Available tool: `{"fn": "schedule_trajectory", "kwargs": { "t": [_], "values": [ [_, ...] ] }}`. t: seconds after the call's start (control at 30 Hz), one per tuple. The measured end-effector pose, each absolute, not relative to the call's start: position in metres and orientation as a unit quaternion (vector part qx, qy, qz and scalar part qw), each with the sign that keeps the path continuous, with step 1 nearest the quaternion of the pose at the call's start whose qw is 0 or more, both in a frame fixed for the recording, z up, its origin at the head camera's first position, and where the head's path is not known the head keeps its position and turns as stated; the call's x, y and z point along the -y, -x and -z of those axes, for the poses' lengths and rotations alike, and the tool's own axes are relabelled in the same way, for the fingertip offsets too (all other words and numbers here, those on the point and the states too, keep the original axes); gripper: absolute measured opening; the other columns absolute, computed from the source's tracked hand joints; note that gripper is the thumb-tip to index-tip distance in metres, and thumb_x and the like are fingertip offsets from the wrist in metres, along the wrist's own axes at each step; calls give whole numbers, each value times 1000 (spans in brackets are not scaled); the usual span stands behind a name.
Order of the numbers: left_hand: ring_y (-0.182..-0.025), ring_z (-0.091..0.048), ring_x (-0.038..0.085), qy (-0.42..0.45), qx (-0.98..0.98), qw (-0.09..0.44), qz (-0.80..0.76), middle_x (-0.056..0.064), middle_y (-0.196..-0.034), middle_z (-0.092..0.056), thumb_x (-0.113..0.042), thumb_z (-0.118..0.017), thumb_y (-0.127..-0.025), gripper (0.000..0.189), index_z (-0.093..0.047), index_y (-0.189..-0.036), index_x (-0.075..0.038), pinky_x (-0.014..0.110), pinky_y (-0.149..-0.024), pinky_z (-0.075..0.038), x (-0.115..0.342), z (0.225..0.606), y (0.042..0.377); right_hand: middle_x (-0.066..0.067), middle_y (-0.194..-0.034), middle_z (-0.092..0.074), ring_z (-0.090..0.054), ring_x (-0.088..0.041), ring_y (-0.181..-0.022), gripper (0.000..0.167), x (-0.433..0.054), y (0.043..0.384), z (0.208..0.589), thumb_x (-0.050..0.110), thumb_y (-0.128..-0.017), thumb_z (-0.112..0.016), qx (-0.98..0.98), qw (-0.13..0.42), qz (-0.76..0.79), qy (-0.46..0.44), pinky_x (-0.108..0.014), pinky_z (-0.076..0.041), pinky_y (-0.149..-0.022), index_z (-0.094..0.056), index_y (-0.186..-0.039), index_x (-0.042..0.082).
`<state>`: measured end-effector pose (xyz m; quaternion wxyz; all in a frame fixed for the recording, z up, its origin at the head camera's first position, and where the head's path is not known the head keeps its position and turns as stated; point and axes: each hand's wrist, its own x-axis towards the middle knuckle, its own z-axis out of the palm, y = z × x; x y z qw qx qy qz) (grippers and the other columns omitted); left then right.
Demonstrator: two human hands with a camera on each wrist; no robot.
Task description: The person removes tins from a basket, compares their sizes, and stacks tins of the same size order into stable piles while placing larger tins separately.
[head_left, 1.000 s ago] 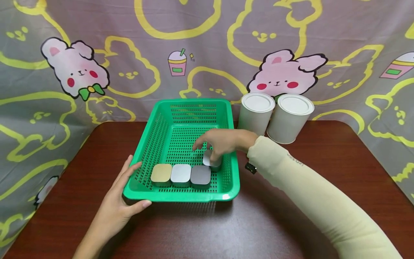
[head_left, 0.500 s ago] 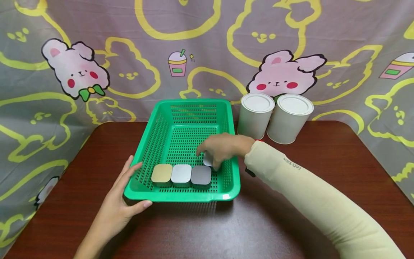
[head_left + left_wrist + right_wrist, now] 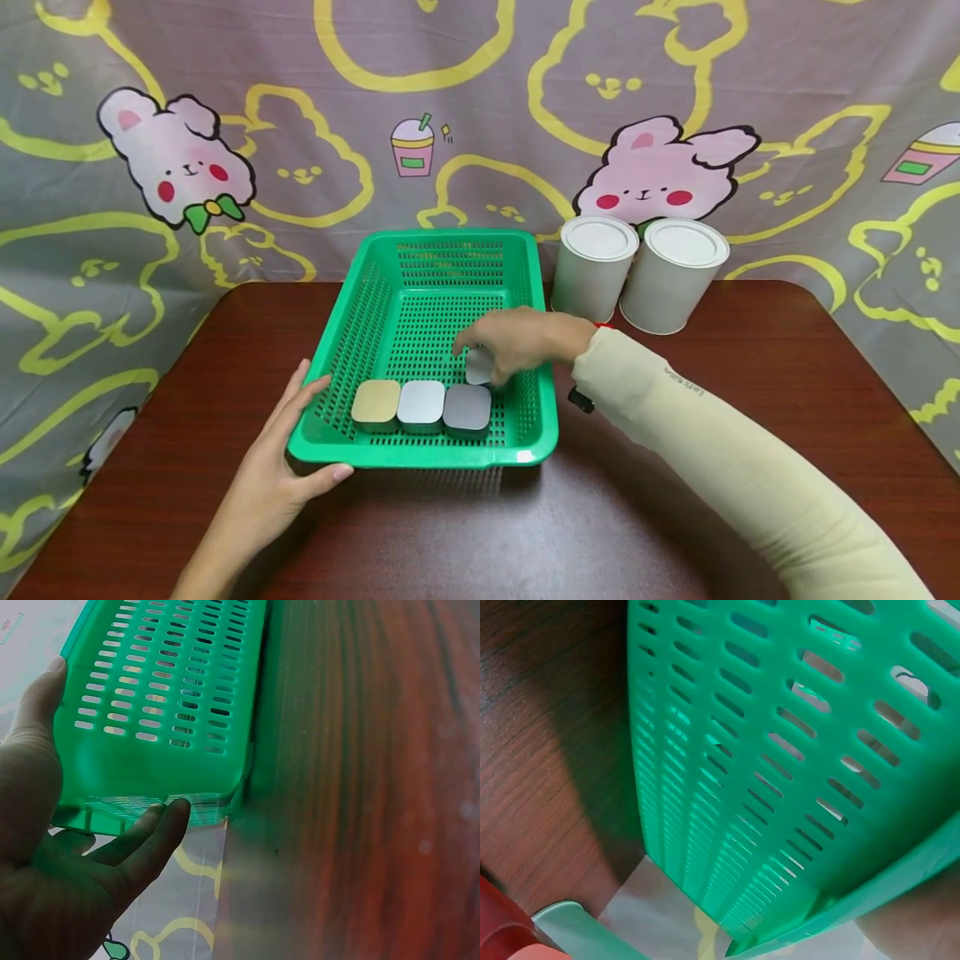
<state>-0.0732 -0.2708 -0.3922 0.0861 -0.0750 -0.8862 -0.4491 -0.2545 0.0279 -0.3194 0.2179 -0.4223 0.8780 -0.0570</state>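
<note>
A green perforated plastic basket (image 3: 420,456) stands on the table. My left hand (image 3: 273,458) grips its near left corner, the thumb on the front rim and the fingers along the left side. Reaching inside from the right, my right hand (image 3: 517,337) holds a silver square tin (image 3: 478,367), partly covered by the fingers. Along the basket's near end lie a gold square tin (image 3: 376,402), a silver-white square tin (image 3: 421,402) and a dark grey square tin (image 3: 467,407), side by side. The held tin is just behind the grey one. In the right wrist view the basket wall hides the tins.
Two white lidded cans (image 3: 596,267) stand behind and right of the basket, close to the right forearm. The dark wooden table (image 3: 600,525) ends at a printed cloth backdrop (image 3: 480,100).
My right hand has come down slightly, its thumb shifting from over the tin's lid toward its right side. The held tin has moved a little left. My left hand and the basket stay put.
</note>
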Motion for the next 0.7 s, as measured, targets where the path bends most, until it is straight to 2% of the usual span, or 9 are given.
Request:
{"fn": "schedule_trajectory", "kwargs": {
  "t": [0.23, 0.47, 0.7],
  "values": [
    [-158, -20, 38, 78, 887, 87, 447, -15, -176, -9, -12, -93, -77, 102, -38, -162, -30, 75, -106, -28, 270, 392, 73, -8, -142, -65, -62, -23, -120, 65, -32, 257, 317, 6, -86, -78, -868, 214, 110, 434, -40, -55, -98, -60, -148, 8],
    [-158, -21, 37, 77, 888, 88, 445, -15, -176, -10, -11, -93, -77, 102, -38, -162, -30, 73, -106, -28, 270, 392, 73, -11, -151, -59, -55, -26, -136, 64, -39, 258, 314, 4, -86, -73, -870, 197, 159, 423, -41, -47, -113, -57, -148, 1],
    [-159, -20, 36, 75, 886, 87, 449, -15, -176, -10, -12, -93, -77, 102, -39, -162, -30, 74, -106, -28, 270, 392, 73, -10, -149, -60, -56, -25, -126, 61, -47, 258, 310, 7, -86, -73, -871, 175, 195, 415, -41, -50, -104, -59, -146, 3]
  ]
}}
